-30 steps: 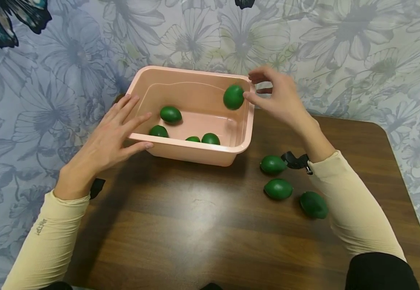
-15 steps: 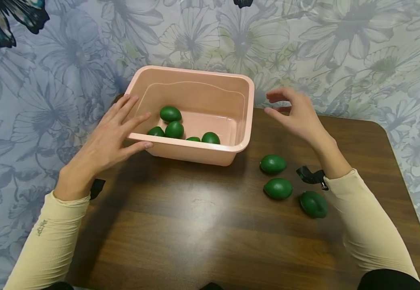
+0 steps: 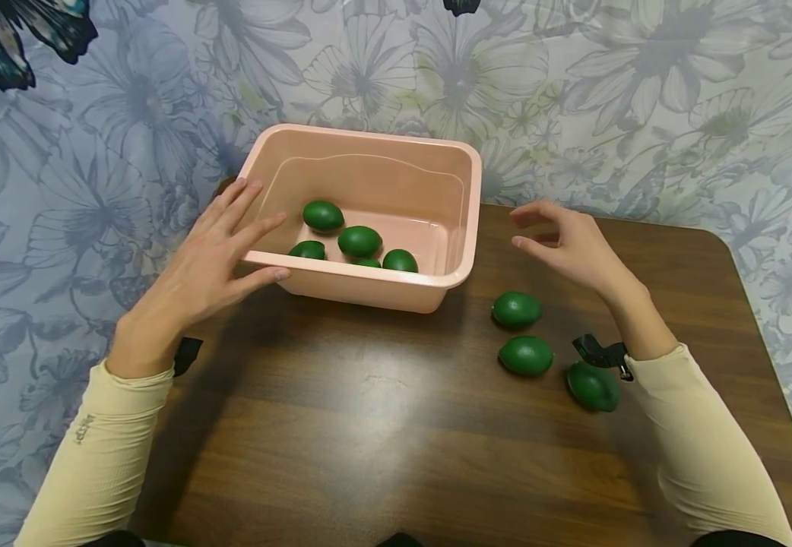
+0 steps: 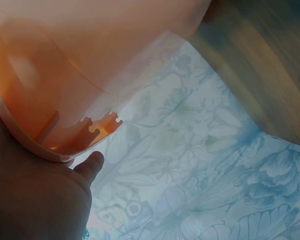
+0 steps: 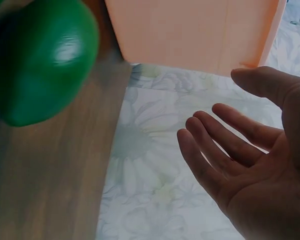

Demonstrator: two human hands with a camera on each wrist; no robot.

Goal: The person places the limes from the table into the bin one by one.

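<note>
A pink plastic basin (image 3: pixel 369 290) stands at the back of the table with several green limes inside, one of them a lime (image 3: pixel 359 241) near the middle. My left hand (image 3: pixel 194 277) rests on the basin's left end, fingers spread over the rim and thumb along the front edge. To the right of the basin hovers my right hand (image 3: pixel 570 247), holding nothing, its fingers loosely bent. Nearest to it on the table is a lime (image 3: pixel 516 310). A second lime (image 3: pixel 526 355) lies just in front, and a third lime (image 3: pixel 593 386) sits by the right wrist strap.
The brown wooden table (image 3: pixel 369 441) has a rounded back right corner. Behind it hangs a flower-patterned wall covering (image 3: pixel 642 99). The basin's front wall hides part of the limes inside.
My right hand has let go of a lime over the basin's right end and drawn back to the right and nearer. That lime has rolled among the others. The left hand stays put.
</note>
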